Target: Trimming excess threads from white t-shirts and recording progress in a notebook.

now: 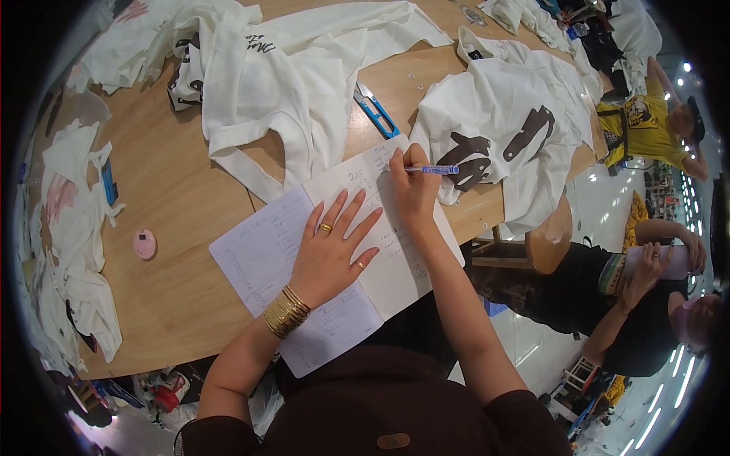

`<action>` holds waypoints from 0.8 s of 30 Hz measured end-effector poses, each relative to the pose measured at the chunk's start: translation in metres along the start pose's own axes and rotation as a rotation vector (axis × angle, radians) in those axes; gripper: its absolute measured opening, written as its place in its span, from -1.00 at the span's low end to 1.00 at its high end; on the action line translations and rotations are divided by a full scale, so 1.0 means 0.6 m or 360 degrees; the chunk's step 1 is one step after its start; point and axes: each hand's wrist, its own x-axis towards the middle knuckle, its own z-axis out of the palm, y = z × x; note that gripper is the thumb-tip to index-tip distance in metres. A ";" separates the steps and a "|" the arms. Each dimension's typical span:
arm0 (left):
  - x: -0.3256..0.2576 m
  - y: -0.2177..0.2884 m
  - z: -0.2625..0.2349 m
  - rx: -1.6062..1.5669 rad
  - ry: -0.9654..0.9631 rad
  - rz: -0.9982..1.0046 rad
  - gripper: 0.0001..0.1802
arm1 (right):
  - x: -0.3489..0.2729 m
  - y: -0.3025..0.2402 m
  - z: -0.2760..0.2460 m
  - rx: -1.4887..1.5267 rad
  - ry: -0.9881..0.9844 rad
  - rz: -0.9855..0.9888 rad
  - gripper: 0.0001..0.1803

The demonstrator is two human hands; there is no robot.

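An open notebook (304,205) with handwriting on both pages lies at the table's near edge. My left hand (332,247) rests flat across its middle, fingers spread, rings on two fingers and gold bangles at the wrist. My right hand (414,186) grips a blue and white pen (437,169), its writing end at the upper part of the right page. Just beyond the notebook's top edge lie blue-handled thread snips (376,112). To the right of them is a crumpled white garment (487,99) with a dark print.
More white garments (266,83) cover the far side of the wooden table (175,304), with others (68,220) at the left edge. A round pink object (144,244) sits on the left. A wooden stool (544,235) and two people (593,296) are on the right.
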 end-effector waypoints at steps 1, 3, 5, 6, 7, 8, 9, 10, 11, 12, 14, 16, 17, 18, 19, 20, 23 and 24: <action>0.000 0.000 0.000 -0.0001 0.0002 -0.0001 -0.46 | 0.000 -0.001 0.000 0.0002 0.0001 0.0001 -0.70; 0.000 0.000 -0.001 0.0002 0.0003 0.0000 -0.46 | 0.001 -0.001 0.000 -0.0030 -0.0004 -0.0012 -0.71; 0.000 0.000 0.000 0.0004 0.0005 0.0002 -0.46 | 0.000 0.000 -0.001 -0.0015 0.0006 -0.0010 -0.70; 0.000 0.001 0.000 0.0004 0.0009 0.0004 -0.46 | 0.001 -0.001 -0.001 0.0001 0.0016 -0.0010 -0.70; 0.000 0.001 0.000 0.0004 0.0013 0.0006 -0.46 | 0.001 -0.003 -0.002 0.0002 0.0017 -0.0011 -0.70; 0.000 0.001 -0.001 0.0005 0.0014 0.0007 -0.46 | 0.002 -0.005 -0.003 0.0132 0.0057 0.0122 -0.67; 0.000 0.000 -0.002 -0.0002 0.0005 0.0000 -0.46 | 0.003 -0.006 -0.004 0.0263 0.0097 0.0253 -0.64; 0.001 0.000 -0.003 -0.0009 -0.0004 -0.0007 -0.45 | 0.005 -0.005 -0.006 0.0264 0.0099 0.0250 -0.64; 0.001 0.000 -0.003 -0.0007 -0.0001 -0.0005 -0.45 | 0.007 -0.002 -0.009 0.0253 0.0061 0.0216 -0.64; 0.001 0.000 -0.002 -0.0010 0.0000 -0.0003 -0.45 | 0.008 0.000 -0.012 0.0241 0.0021 0.0184 -0.63; 0.001 0.001 -0.002 -0.0011 0.0005 -0.0001 -0.45 | 0.009 0.001 -0.014 0.0219 0.0034 0.0139 -0.63; 0.003 0.001 -0.003 -0.0022 0.0002 -0.0002 -0.45 | 0.010 0.002 -0.016 0.0196 0.0049 0.0091 -0.64; 0.002 0.001 -0.004 -0.0020 0.0006 0.0002 -0.45 | 0.010 0.003 -0.016 0.0187 0.0044 0.0094 -0.64; 0.002 0.001 -0.004 -0.0015 0.0001 -0.0001 -0.45 | 0.011 0.002 -0.017 0.0180 0.0039 0.0095 -0.64; 0.001 0.000 -0.004 -0.0011 -0.0004 -0.0003 -0.45 | 0.012 0.001 -0.018 0.0182 0.0042 0.0088 -0.64; 0.001 0.000 -0.005 -0.0006 0.0002 0.0000 -0.45 | 0.013 0.000 -0.019 0.0185 0.0008 0.0111 -0.64; 0.001 0.000 -0.004 -0.0010 -0.0007 0.0005 -0.45 | 0.012 0.007 -0.017 0.0183 0.0001 0.0105 -0.63; 0.001 0.001 -0.004 -0.0008 -0.0007 0.0004 -0.45 | 0.012 0.005 -0.016 0.0185 0.0018 0.0081 -0.63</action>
